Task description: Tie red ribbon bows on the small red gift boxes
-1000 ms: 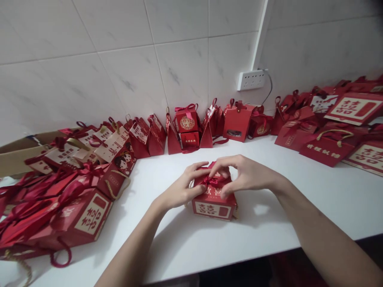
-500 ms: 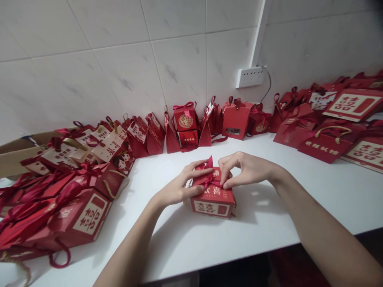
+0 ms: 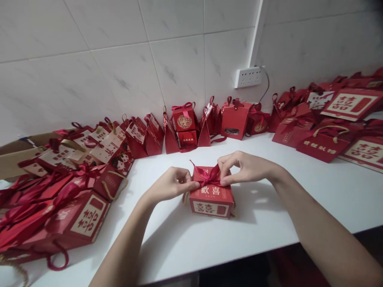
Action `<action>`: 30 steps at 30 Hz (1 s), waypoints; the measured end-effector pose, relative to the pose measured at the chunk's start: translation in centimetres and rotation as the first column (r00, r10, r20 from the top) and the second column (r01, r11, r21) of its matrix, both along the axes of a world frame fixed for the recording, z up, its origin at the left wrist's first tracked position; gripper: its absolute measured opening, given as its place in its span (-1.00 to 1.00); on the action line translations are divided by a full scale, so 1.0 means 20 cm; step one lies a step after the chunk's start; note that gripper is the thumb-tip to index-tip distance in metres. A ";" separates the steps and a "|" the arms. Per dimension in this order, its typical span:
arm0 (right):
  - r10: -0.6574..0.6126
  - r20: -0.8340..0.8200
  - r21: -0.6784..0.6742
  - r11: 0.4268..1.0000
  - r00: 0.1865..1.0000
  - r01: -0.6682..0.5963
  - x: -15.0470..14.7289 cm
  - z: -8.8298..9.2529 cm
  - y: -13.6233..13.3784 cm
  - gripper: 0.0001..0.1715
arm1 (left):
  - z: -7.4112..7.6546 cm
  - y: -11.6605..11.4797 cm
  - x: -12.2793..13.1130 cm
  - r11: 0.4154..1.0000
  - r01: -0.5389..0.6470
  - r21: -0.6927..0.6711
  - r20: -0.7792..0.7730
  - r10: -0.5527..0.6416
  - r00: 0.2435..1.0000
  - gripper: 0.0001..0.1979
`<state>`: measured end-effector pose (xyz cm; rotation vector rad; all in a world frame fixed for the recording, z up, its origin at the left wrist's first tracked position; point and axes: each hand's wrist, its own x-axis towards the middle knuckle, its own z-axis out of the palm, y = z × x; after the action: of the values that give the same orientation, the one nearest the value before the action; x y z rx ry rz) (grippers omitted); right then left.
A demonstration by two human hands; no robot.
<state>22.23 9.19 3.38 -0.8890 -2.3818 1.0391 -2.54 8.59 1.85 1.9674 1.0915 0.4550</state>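
White surface (image 3: 167, 247) backed by a tiled wall (image 3: 176, 67), as I face it. Nine o'clock from its middle: heaped red boxes (image 3: 98, 223) with ribbons. Ten: brown carton (image 3: 12, 165). Twelve: row of red packages (image 3: 183, 120). One: wall-mounted socket strip (image 3: 247, 77), dark cord (image 3: 268, 83) hanging down. Two: piled red bags and boxes (image 3: 321, 145).

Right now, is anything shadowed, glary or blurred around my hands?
Head view: your bare left hand, bare right hand and the boxy red cardboard box look fairly clear, with no strong glare; soft shadows spread over the flat white tabletop, with paler light patches right of the box. Head view, edges: the upper right corner turns dark and blurred.
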 end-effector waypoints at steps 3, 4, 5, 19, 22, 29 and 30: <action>-0.004 0.014 -0.005 1.000 1.000 0.004 0.00 0.00 0.00 -0.82 | -0.01 0.01 0.00 0.997 -0.007 -0.080 0.093 0.015 0.996 -0.66; -0.006 0.020 -0.008 1.000 1.000 0.007 0.00 0.00 0.00 -0.82 | -0.02 0.01 0.00 0.995 -0.002 -0.103 0.116 0.014 0.993 -0.67; -0.010 0.025 -0.008 1.000 1.000 0.010 0.01 0.01 0.01 -0.82 | -0.02 0.01 0.00 0.992 0.007 -0.123 0.135 0.010 0.991 -0.67; 0.000 0.023 0.016 1.000 1.000 0.000 0.06 0.01 0.02 -0.70 | -0.04 0.03 -0.02 0.981 0.080 -0.175 0.217 -0.041 0.975 -0.64; -0.149 -0.167 0.116 0.979 0.975 0.170 0.02 -0.01 0.03 -0.54 | -0.05 0.02 0.00 0.990 0.076 -0.116 0.208 -0.051 0.977 -0.64; -0.313 -0.116 0.175 0.928 0.943 0.329 -0.14 -0.07 -0.02 -0.73 | -0.07 0.00 0.05 0.993 0.114 0.040 0.219 -0.120 0.968 -0.69; -0.291 -0.092 0.167 0.938 0.952 0.303 -0.15 -0.07 -0.03 -0.78 | -0.08 0.00 0.05 0.990 0.122 0.070 0.216 -0.134 0.967 -0.71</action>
<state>19.21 8.66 1.97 -1.0871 -2.1589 0.7136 -1.47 8.61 0.33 1.9684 0.8149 0.6235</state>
